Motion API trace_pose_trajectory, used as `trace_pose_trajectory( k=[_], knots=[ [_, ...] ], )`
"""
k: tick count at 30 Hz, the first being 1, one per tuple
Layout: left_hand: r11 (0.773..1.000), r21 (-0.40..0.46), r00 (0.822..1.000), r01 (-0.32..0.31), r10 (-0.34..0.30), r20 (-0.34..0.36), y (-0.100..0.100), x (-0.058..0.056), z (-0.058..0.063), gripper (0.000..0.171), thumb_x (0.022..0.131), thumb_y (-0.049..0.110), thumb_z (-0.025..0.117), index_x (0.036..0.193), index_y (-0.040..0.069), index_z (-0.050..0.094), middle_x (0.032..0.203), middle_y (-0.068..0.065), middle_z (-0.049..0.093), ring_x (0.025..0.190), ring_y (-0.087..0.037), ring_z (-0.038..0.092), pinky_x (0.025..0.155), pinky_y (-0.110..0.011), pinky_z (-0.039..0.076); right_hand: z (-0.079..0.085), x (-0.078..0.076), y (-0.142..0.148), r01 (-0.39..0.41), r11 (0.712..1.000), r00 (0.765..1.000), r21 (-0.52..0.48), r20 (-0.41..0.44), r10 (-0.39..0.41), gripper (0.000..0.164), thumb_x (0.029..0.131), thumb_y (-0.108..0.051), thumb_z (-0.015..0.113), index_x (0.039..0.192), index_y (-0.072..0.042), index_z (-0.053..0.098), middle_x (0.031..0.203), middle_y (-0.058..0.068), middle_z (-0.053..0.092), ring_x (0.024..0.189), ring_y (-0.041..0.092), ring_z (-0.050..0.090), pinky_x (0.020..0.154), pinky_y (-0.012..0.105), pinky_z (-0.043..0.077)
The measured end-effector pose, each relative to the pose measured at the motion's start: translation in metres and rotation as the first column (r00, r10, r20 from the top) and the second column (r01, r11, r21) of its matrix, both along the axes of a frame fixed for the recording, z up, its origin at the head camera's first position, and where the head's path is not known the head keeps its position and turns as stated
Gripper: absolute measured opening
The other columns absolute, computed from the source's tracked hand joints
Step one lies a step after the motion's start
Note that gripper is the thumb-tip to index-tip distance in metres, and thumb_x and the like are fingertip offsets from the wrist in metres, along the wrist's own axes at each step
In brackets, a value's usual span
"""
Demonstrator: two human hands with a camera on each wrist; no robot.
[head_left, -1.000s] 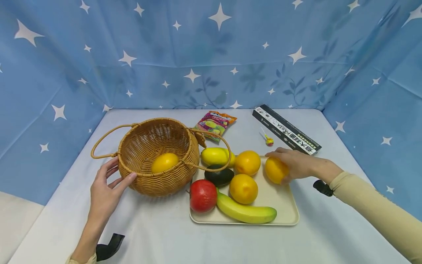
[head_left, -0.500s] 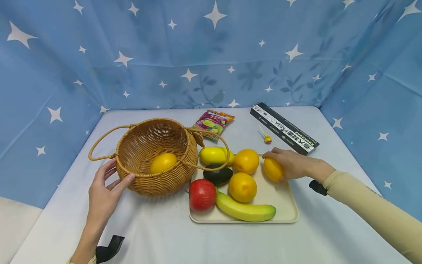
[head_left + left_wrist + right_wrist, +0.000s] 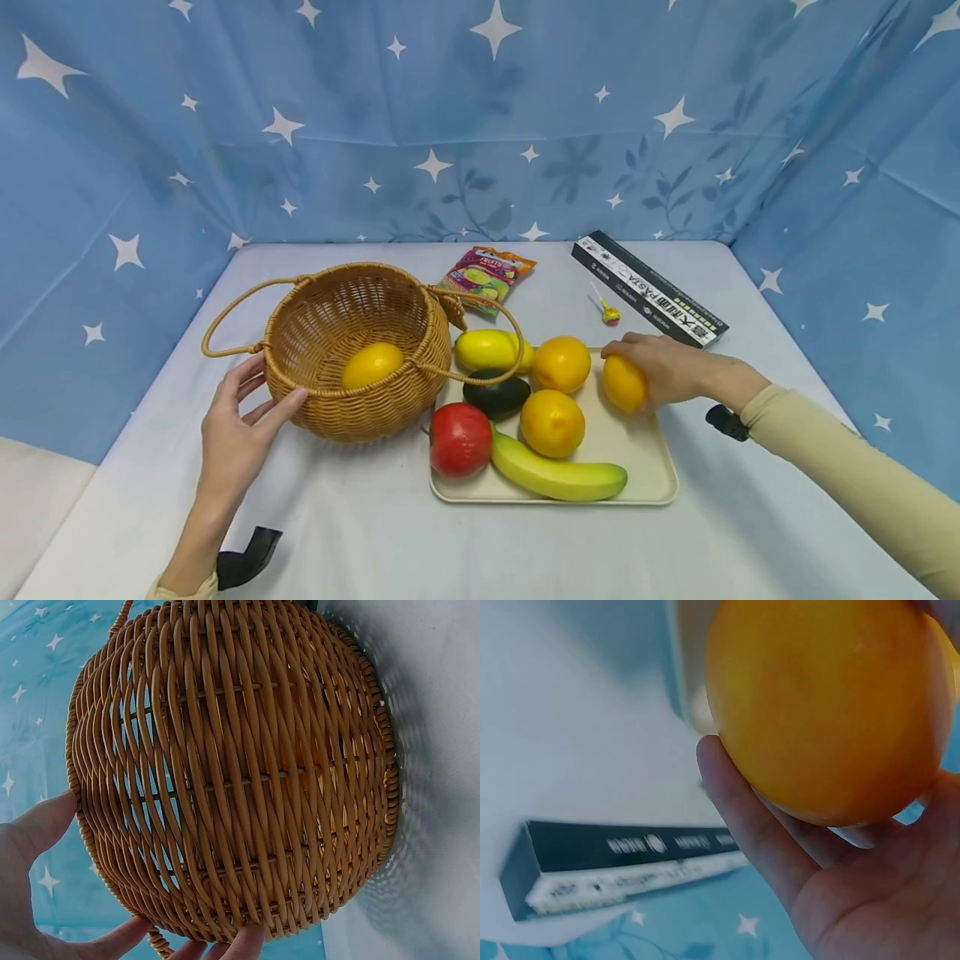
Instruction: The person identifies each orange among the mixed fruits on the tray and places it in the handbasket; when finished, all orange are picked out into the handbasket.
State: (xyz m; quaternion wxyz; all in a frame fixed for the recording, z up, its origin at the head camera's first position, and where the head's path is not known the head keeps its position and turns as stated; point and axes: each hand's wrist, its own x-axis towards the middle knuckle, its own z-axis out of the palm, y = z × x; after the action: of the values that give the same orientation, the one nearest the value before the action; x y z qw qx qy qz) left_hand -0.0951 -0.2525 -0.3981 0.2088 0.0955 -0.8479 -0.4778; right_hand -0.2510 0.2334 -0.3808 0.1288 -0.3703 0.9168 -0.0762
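The step in hand seems to be securing the outer orange at the far right of the tray; the fingers of the right hand curl round it. Whether it touches the tray is unclear. The left hand, fingers spread, touches the left side of the basket. The next move probably calls for a firm upward lift: leftward, two other oranges and the basket's right handle crowd any low path. Bare tray opens nearward; the black box lies farther off.
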Motion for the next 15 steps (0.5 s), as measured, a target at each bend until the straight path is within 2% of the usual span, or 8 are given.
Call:
trace_pose_trajectory(
  k=[3,7,11,15],
  knots=[
    [1.0,-0.003,1.0,0.002,-0.002,0.001,0.0,-0.001,0.002,0.068,0.085,0.011,0.073,0.143,0.007,0.041,0.139,-0.012,0.044,0.124,-0.03,0.044,0.083,0.003,0.042,0.013,-0.003,-0.001,0.006,1.0,0.999,-0.009,-0.034,-0.007,0.074,0.062,-0.023,0.088,0.127,-0.008,0.055,0.114,0.009,0.058,0.095,0.024,0.057,0.084,0.049,0.054],
    [1.0,-0.003,1.0,0.003,-0.003,0.01,0.0,-0.001,0.001,0.068,0.085,0.011,0.074,0.144,0.007,0.04,0.14,-0.012,0.044,0.125,-0.029,0.043,0.083,0.003,0.041,0.04,-0.008,-0.01,0.011,1.0,0.997,-0.015,-0.075,-0.012,0.076,0.06,-0.024,0.088,0.127,-0.011,0.055,0.116,0.009,0.058,0.093,0.023,0.056,0.081,0.047,0.054],
    [1.0,0.007,1.0,-0.011,0.011,0.022,0.0,0.0,0.001,0.068,0.085,0.011,0.074,0.144,0.008,0.04,0.139,-0.01,0.044,0.123,-0.024,0.044,0.082,0.003,0.042,0.071,-0.014,-0.035,-0.03,0.999,0.995,-0.014,-0.098,0.028,0.076,0.062,-0.028,0.088,0.128,-0.012,0.053,0.118,0.009,0.058,0.095,0.024,0.056,0.083,0.051,0.05],
    [1.0,0.013,1.0,-0.018,0.018,0.026,0.0,0.0,0.002,0.068,0.085,0.01,0.074,0.144,0.007,0.04,0.138,-0.008,0.044,0.122,-0.022,0.044,0.082,0.003,0.042,0.094,-0.018,-0.068,-0.088,0.996,0.992,-0.028,-0.094,0.085,0.076,0.064,-0.026,0.088,0.129,-0.012,0.052,0.116,0.009,0.056,0.097,0.026,0.055,0.084,0.049,0.051]
  ],
)
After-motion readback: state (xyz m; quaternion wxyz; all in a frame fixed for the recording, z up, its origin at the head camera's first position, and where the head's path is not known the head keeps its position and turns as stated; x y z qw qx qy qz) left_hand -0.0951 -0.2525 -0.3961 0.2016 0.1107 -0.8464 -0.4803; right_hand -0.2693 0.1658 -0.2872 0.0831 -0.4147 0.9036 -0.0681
